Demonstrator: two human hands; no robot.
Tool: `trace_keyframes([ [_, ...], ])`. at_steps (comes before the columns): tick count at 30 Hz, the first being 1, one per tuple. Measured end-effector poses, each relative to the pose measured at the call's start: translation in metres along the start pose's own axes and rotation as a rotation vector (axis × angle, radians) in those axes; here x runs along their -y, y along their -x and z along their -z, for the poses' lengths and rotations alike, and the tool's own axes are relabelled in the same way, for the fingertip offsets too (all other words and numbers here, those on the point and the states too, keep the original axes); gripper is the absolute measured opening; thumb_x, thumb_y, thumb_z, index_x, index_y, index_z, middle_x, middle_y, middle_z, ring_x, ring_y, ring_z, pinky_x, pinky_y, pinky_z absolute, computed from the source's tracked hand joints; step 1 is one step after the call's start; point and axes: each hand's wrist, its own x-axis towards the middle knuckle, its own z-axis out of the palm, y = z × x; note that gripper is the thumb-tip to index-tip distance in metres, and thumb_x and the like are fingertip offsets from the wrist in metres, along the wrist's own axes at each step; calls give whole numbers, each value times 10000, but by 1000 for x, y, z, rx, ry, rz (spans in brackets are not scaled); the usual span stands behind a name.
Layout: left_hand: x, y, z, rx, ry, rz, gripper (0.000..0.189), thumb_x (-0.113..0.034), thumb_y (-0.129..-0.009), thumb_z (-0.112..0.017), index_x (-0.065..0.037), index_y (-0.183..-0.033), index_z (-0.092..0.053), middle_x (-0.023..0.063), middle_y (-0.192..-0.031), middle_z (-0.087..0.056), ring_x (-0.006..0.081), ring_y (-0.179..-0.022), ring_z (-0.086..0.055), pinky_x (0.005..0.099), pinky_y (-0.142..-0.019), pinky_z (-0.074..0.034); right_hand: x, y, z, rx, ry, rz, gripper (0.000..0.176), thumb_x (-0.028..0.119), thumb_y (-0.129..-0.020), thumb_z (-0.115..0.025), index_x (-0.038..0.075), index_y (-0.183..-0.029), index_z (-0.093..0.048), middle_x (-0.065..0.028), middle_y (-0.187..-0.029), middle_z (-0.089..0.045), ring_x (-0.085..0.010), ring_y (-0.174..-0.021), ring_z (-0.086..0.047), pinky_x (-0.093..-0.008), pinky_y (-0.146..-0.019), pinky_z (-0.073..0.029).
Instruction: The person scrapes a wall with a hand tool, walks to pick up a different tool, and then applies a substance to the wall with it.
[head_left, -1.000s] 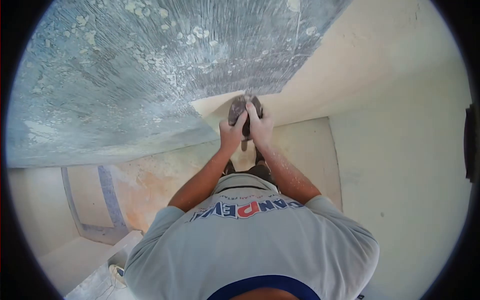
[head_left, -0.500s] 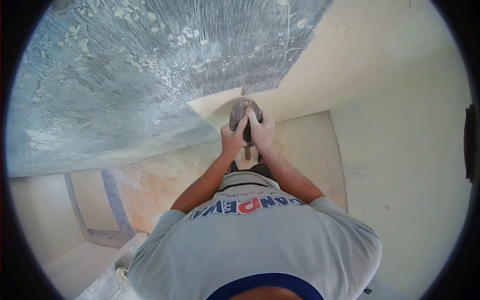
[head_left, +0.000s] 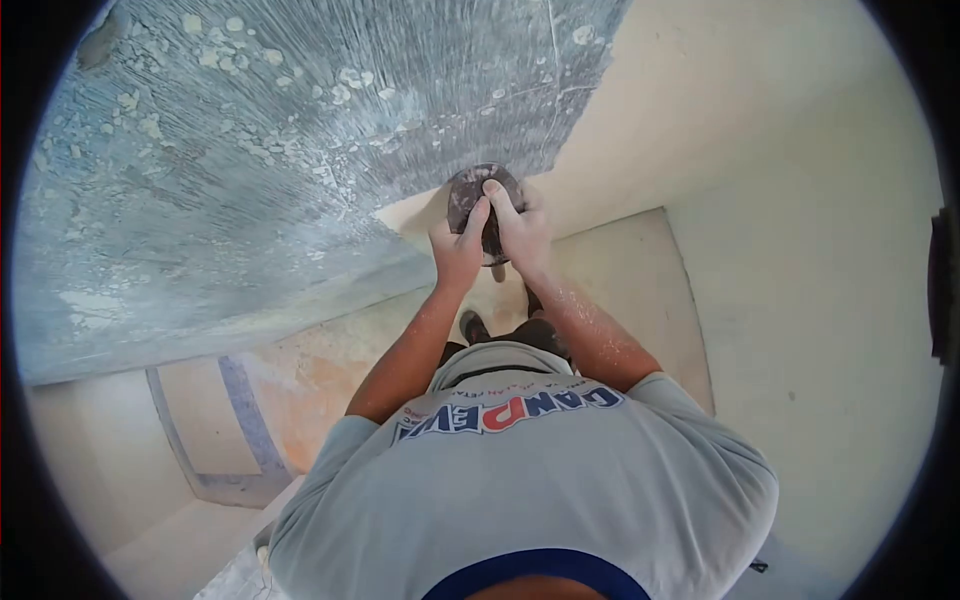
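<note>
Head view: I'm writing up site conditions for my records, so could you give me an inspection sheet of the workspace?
Surface: wall grey-blue, streaked and pale-spotted; cream area beside it looks smooth.
Job's things: dark tool, rounded, with whitish marks, by the grey-cream edge; wall contact cannot be told.
Clutter: pale item at lower left, mostly hidden; small dark item at lower right, too small to identify.
Grippers: left hand and right hand both grip the tool; pale specks on the right forearm.
Cables: nothing seen.
Surroundings: floor blotched orange; pale side surface at right with a small dark spot.
</note>
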Motion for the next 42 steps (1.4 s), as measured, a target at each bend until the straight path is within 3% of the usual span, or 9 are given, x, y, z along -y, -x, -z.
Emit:
trace_keyframes([
  [4,31,23,11,-22,-218,21,323,-184,-918,-690,50,-1139,-657,45,-1069,-690,126,-976,-633,286,-850,-501,-33,22,4,-110,125,-9,440,414,-869,-718,-24,-859,-687,-109,-695,-661,-151,-666,-606,-354,-629,-495],
  [9,2,10,-1,-44,-56,-35,306,-163,-929,-677,64,-1133,-658,36,-1057,-689,122,-985,-626,289,-864,-499,-1,6,-2,-79,-26,58,409,399,-860,-731,-7,-836,-692,-89,-638,-626,-159,-609,-570,-348,-613,-489],
  [11,-3,6,0,21,-28,90,278,-158,-936,-672,61,-1108,-668,29,-1019,-689,100,-929,-625,275,-816,-504,0,5,1,-73,-5,35,418,394,-846,-749,-19,-825,-686,-96,-607,-606,-147,-579,-550,-343,-587,-477],
  [14,22,24,3,-34,-119,-49,242,-160,-931,-682,40,-1067,-691,19,-945,-686,73,-816,-612,254,-709,-493,-33,22,3,-176,44,94,438,401,-846,-749,-27,-794,-672,-104,-604,-603,-138,-570,-534,-343,-567,-461],
  [23,6,19,3,-18,-20,109,282,-197,-920,-700,45,-1065,-701,41,-968,-696,87,-930,-612,270,-816,-493,-13,18,6,-94,68,17,424,375,-862,-731,-32,-766,-663,-101,-618,-610,-121,-582,-515,-345,-559,-449],
  [28,-4,3,-8,-60,-21,-193,248,-174,-923,-698,30,-1063,-694,12,-938,-686,75,-828,-611,253,-706,-492,0,5,-5,-104,9,65,365,327,-865,-733,-24,-782,-677,-94,-637,-642,-126,-591,-548,-342,-566,-454],
  [32,-15,6,-3,7,-79,119,270,-179,-932,-682,40,-1090,-677,28,-1031,-689,84,-926,-620,256,-784,-498,23,10,5,-55,17,67,345,315,-865,-735,-23,-820,-686,-95,-652,-652,-133,-606,-558,-346,-578,-460],
  [35,9,26,-1,-30,-167,-206,301,-185,-926,-687,50,-1114,-681,65,-1045,-709,105,-953,-645,276,-812,-506,-2,29,5,-120,60,179,350,320,-863,-735,-28,-862,-702,-110,-665,-656,-137,-627,-578,-356,-592,-473],
  [42,5,10,5,-9,-35,67,284,-204,-928,-691,48,-1060,-703,37,-983,-709,80,-898,-622,266,-789,-499,9,19,5,-52,103,-22,424,371,-853,-744,-41,-782,-672,-109,-624,-630,-123,-595,-555,-350,-560,-459],
])
